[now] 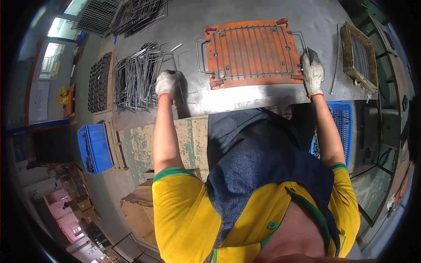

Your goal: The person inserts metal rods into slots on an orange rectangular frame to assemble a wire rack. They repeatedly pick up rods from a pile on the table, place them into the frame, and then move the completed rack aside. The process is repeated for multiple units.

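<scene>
Yellow shirt (184, 215) and blue apron (250, 171) of the person are nearest, below both hands. Left hand (169, 83), in a pale glove, is curled and seems closed around a bent wire rod (176, 61), which sticks out above it. Right hand (313, 73), also gloved, has its fingers partly bent and touches the lower part of a wire handle (303, 40); whether it grips, I cannot tell. The wire grid (253, 51) lies on an orange plate (280, 80), between the hands, just left of the right one.

From the left hand to the plate, a strip of grey metal worktop (186, 26) shows; its front edge runs close below both hands. Just beside the left hand, on its left, lies a pile of wire rods (138, 79). Right of the right hand are a loose rod (336, 65) and, farther, a wooden box (347, 55).

Glove hides the rod's middle; dark fingertips of the right hand are hard to make out. Far beyond the left hand, stacked racks (136, 15) are cut by the upper border.
</scene>
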A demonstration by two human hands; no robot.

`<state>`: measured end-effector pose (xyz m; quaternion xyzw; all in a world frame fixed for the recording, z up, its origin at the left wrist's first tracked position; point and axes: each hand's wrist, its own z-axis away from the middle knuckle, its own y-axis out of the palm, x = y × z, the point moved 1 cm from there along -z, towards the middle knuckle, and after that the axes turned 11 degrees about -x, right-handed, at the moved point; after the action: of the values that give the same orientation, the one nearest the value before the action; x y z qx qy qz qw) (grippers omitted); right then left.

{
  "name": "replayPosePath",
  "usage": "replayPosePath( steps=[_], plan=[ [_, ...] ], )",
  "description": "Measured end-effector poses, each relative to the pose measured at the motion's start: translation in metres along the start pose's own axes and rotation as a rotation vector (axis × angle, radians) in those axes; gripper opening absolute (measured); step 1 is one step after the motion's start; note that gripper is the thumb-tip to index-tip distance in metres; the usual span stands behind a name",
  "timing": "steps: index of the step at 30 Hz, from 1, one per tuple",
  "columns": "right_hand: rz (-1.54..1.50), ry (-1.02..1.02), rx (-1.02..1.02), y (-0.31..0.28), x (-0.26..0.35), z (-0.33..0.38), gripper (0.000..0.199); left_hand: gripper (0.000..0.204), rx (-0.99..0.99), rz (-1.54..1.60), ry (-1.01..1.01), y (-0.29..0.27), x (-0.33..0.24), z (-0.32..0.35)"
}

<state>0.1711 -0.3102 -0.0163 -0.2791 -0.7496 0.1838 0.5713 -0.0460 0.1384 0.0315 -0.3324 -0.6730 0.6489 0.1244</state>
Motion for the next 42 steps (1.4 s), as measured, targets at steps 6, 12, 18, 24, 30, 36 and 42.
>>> replayPosePath(
  steps=[6,12,18,24,30,36,42],
  plan=[
    [-0.096,0.026,0.048,-0.003,0.006,0.003,0.039,0.022,0.149,0.876,-0.268,0.004,0.043,-0.024],
    [0.002,-0.177,-0.121,-0.035,0.012,-0.014,0.042,0.032,0.27,1.158,-0.225,-0.049,-0.028,0.0],
    [-0.324,0.062,0.511,-0.053,0.113,0.027,0.033,0.026,0.596,1.199,-0.075,-0.025,-0.146,0.084],
    [-0.372,-0.599,0.352,-0.004,0.093,0.077,0.03,0.025,0.522,1.15,0.052,-0.013,-0.217,0.132],
    [-0.51,0.015,0.415,-0.002,0.091,0.096,0.03,0.017,0.646,1.542,-0.325,0.004,-0.214,0.147],
    [-0.098,-0.624,0.329,0.008,0.051,0.05,0.013,0.018,0.588,1.243,-0.045,0.017,-0.189,0.097],
    [0.286,-0.962,0.418,-0.013,0.061,-0.004,0.009,0.05,0.105,0.446,0.494,-0.013,-0.234,0.097]
  ],
)
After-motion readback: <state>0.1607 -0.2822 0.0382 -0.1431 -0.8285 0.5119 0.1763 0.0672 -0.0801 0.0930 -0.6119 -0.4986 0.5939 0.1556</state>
